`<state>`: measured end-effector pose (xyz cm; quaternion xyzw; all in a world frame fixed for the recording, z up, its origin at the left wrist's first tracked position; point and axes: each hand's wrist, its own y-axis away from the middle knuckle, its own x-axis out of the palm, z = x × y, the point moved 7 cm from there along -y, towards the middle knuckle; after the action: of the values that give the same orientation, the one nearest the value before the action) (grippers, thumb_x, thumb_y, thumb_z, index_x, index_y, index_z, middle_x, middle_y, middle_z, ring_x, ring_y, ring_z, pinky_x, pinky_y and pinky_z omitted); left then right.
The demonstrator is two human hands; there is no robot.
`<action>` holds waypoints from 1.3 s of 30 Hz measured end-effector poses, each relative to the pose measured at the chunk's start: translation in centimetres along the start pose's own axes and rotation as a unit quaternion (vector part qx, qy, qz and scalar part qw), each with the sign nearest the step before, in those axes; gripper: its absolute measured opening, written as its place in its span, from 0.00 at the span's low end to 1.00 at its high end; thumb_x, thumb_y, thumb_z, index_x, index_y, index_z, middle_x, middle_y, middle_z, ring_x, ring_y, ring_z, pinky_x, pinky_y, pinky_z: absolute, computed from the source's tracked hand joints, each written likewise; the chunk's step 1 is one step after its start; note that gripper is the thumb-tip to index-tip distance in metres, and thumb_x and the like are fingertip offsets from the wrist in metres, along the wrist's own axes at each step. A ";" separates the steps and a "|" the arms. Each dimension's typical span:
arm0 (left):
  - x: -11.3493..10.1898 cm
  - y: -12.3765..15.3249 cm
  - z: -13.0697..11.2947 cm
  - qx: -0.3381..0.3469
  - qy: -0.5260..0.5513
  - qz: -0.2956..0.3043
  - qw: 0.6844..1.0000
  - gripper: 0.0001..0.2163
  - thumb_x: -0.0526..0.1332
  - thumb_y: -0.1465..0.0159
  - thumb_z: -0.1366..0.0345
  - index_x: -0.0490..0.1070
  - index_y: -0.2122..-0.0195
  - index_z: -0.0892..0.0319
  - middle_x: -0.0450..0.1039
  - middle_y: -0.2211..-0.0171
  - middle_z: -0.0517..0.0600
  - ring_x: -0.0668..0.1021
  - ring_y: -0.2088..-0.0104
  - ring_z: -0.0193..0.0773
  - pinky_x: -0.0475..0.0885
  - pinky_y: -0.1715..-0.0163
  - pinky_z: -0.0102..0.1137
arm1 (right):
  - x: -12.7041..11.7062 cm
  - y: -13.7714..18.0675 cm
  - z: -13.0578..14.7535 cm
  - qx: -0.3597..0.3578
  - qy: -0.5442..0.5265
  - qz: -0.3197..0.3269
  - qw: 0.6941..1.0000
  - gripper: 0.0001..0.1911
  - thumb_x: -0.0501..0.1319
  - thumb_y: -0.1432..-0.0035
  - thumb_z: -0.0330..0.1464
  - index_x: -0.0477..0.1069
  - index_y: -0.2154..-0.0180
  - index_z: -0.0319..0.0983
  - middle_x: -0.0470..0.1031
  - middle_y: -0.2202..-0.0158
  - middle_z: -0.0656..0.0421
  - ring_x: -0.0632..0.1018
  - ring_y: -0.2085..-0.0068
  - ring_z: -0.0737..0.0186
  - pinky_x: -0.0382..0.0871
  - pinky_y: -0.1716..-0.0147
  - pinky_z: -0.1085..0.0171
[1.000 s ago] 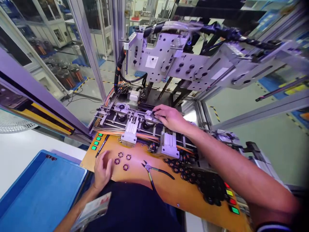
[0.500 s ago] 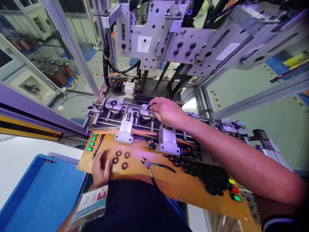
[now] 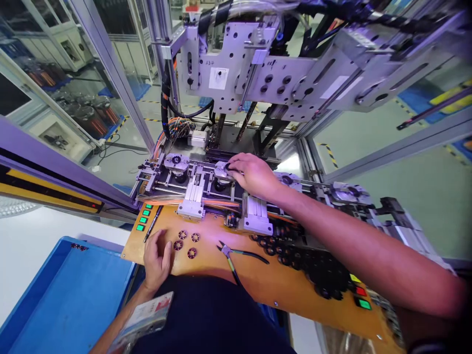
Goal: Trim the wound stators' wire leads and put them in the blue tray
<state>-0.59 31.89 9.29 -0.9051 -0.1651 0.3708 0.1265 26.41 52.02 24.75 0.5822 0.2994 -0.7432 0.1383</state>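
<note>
My right hand (image 3: 255, 176) reaches to the second metal fixture (image 3: 220, 172) from the left, thumb and fingers closed on a small black ring (image 3: 227, 166) at its top. My fingers partly hide that ring. On the orange-brown panel (image 3: 221, 275) my left hand (image 3: 157, 260) rests with thumb and fingers apart, holding nothing. Just right of it lie several small dark notched rings (image 3: 191, 252). A pair of side cutters (image 3: 226, 250) lies open near the panel's middle. The leftmost fixture (image 3: 177, 161) carries a dark ring.
Several black round parts (image 3: 324, 273) are heaped at the panel's right. A pen (image 3: 153, 223) lies beside green buttons (image 3: 143, 220). Above the fixtures hangs a large metal plate assembly (image 3: 236, 73). A blue tray (image 3: 55, 295) stands at left, with some small rings in its far corner.
The view has tilted up slightly. My right hand stays at the same fixture with its fingers on the black ring. My left hand remains resting on the panel.
</note>
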 end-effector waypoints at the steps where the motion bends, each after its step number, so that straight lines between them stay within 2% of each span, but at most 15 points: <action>1: 0.0 0.0 0.0 0.001 0.000 -0.002 1.000 0.19 0.59 0.35 0.64 0.63 0.43 0.59 0.73 0.51 0.59 0.76 0.49 0.48 0.71 0.48 0.47 | 0.0 -0.3 0.0 0.003 -0.002 -0.008 1.000 0.11 0.58 0.40 0.29 0.80 0.62 0.35 0.78 0.56 0.51 0.77 0.57 0.55 0.71 0.56 0.58; 5: -0.1 0.1 0.2 0.000 -0.001 -0.015 1.000 0.19 0.59 0.35 0.63 0.63 0.43 0.58 0.74 0.52 0.58 0.76 0.50 0.47 0.72 0.48 0.46 | 0.1 -0.8 0.2 -0.002 -0.003 -0.018 1.000 0.12 0.57 0.42 0.26 0.80 0.67 0.35 0.78 0.60 0.51 0.76 0.60 0.54 0.71 0.59 0.58; 9: -0.2 0.1 0.3 -0.004 -0.002 -0.025 1.000 0.19 0.59 0.35 0.63 0.63 0.43 0.59 0.75 0.52 0.57 0.77 0.50 0.47 0.72 0.48 0.45 | -0.2 -0.8 0.6 -0.016 0.000 -0.006 1.000 0.13 0.56 0.41 0.27 0.80 0.67 0.34 0.78 0.59 0.48 0.76 0.60 0.52 0.71 0.59 0.56; 13: -0.3 0.2 0.3 -0.010 0.004 -0.024 1.000 0.19 0.60 0.35 0.62 0.64 0.44 0.59 0.75 0.52 0.58 0.77 0.50 0.47 0.71 0.48 0.45 | -0.5 0.5 0.9 -0.028 0.006 0.008 1.000 0.16 0.55 0.43 0.24 0.80 0.61 0.34 0.77 0.51 0.48 0.75 0.51 0.47 0.71 0.54 0.52; 17: -0.3 0.2 0.3 -0.014 0.012 -0.024 1.000 0.20 0.61 0.36 0.61 0.64 0.44 0.59 0.74 0.52 0.58 0.76 0.50 0.48 0.70 0.47 0.47 | 0.3 2.0 0.8 -0.040 -0.004 0.016 0.999 0.24 0.54 0.50 0.18 0.78 0.53 0.34 0.76 0.48 0.49 0.73 0.44 0.46 0.71 0.49 0.48; 20: -0.3 0.0 0.1 -0.013 0.016 -0.028 0.999 0.20 0.61 0.37 0.61 0.64 0.45 0.59 0.75 0.53 0.58 0.76 0.51 0.48 0.71 0.48 0.48 | 0.2 2.0 0.7 -0.038 -0.019 -0.002 0.999 0.24 0.54 0.49 0.17 0.78 0.54 0.36 0.77 0.48 0.51 0.73 0.43 0.48 0.71 0.48 0.47; 22: -0.4 -0.2 0.1 -0.012 0.021 -0.030 0.999 0.19 0.61 0.36 0.60 0.65 0.46 0.60 0.75 0.54 0.58 0.76 0.52 0.48 0.71 0.48 0.48 | -1.0 2.3 1.1 -0.031 -0.028 -0.028 0.999 0.23 0.53 0.47 0.18 0.77 0.53 0.37 0.77 0.48 0.52 0.73 0.42 0.49 0.72 0.47 0.48; 25: -0.5 -0.3 0.3 -0.021 0.036 -0.026 0.999 0.19 0.60 0.36 0.60 0.65 0.45 0.61 0.75 0.54 0.59 0.77 0.51 0.47 0.71 0.48 0.46 | -4.5 6.0 2.8 0.003 -0.038 -0.104 0.994 0.23 0.52 0.41 0.21 0.73 0.47 0.37 0.72 0.43 0.50 0.70 0.40 0.50 0.67 0.41 0.47; 27: -0.8 -0.2 0.6 -0.034 0.052 -0.024 0.998 0.19 0.59 0.35 0.60 0.64 0.44 0.61 0.75 0.53 0.59 0.77 0.51 0.45 0.71 0.48 0.44 | -6.7 10.8 4.2 0.037 -0.052 -0.177 0.982 0.24 0.54 0.38 0.23 0.69 0.42 0.41 0.71 0.42 0.52 0.72 0.42 0.51 0.66 0.40 0.48; 29: -1.5 -0.2 0.7 -0.046 0.069 -0.028 0.996 0.20 0.58 0.34 0.59 0.63 0.43 0.61 0.75 0.52 0.59 0.77 0.51 0.44 0.72 0.49 0.42 | -7.2 16.4 5.2 0.092 -0.059 -0.234 0.966 0.25 0.58 0.39 0.25 0.67 0.42 0.49 0.75 0.47 0.54 0.77 0.49 0.51 0.72 0.47 0.49; 32: -2.9 -0.7 -0.3 -0.051 0.092 -0.037 0.994 0.20 0.59 0.35 0.59 0.64 0.44 0.61 0.76 0.53 0.58 0.78 0.53 0.42 0.72 0.50 0.40 | -3.5 23.1 5.5 0.174 -0.060 -0.194 0.964 0.17 0.59 0.38 0.28 0.73 0.50 0.47 0.79 0.60 0.54 0.80 0.60 0.53 0.77 0.59 0.53; 34: -3.5 -1.6 -2.0 -0.038 0.098 -0.022 0.994 0.14 0.58 0.34 0.61 0.71 0.50 0.61 0.78 0.58 0.55 0.79 0.56 0.41 0.73 0.52 0.38 | 0.0 25.7 4.9 0.204 -0.062 -0.153 0.965 0.11 0.58 0.37 0.30 0.76 0.56 0.45 0.78 0.65 0.54 0.79 0.63 0.55 0.78 0.62 0.55; 37: -3.1 -3.1 -6.1 0.024 0.115 0.064 0.991 0.09 0.57 0.34 0.64 0.75 0.68 0.60 0.78 0.71 0.49 0.80 0.67 0.37 0.74 0.62 0.32 | 4.1 27.3 3.5 0.241 -0.068 -0.121 0.961 0.09 0.57 0.35 0.33 0.76 0.59 0.40 0.77 0.65 0.54 0.78 0.62 0.57 0.76 0.61 0.55; 39: -2.2 -3.8 -9.2 0.067 0.134 0.133 0.980 0.09 0.61 0.37 0.64 0.74 0.74 0.59 0.76 0.76 0.46 0.78 0.73 0.35 0.73 0.68 0.29 | 5.4 27.4 2.8 0.260 -0.081 -0.114 0.956 0.10 0.57 0.34 0.35 0.74 0.58 0.38 0.76 0.64 0.55 0.77 0.61 0.60 0.74 0.59 0.56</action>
<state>3.68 33.52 18.36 -0.9501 0.0003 0.2697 0.1570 37.88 29.62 12.21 0.4981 0.1482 -0.8507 -0.0796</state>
